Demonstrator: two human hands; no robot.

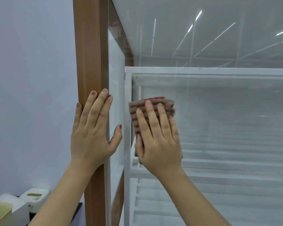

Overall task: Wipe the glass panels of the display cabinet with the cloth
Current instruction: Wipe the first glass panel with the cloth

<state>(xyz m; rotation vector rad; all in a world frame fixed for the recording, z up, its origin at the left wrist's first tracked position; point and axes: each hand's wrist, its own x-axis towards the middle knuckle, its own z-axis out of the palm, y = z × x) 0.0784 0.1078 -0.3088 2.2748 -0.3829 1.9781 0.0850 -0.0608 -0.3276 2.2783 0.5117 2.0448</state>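
Head view: the cloth (151,111), folded and striped red and grey, is pressed flat against the front glass (227,119) by the right hand (158,139), fingers spread over it, near the panel's left edge beside the white frame (127,111). Most of the unwiped pane is judged to lie to the right of that hand, its long axis running sideways, so the right hand is the nearer one. The left hand (91,132) is laid open on the brown post (90,54), holding nothing. No writing or brand can be read.
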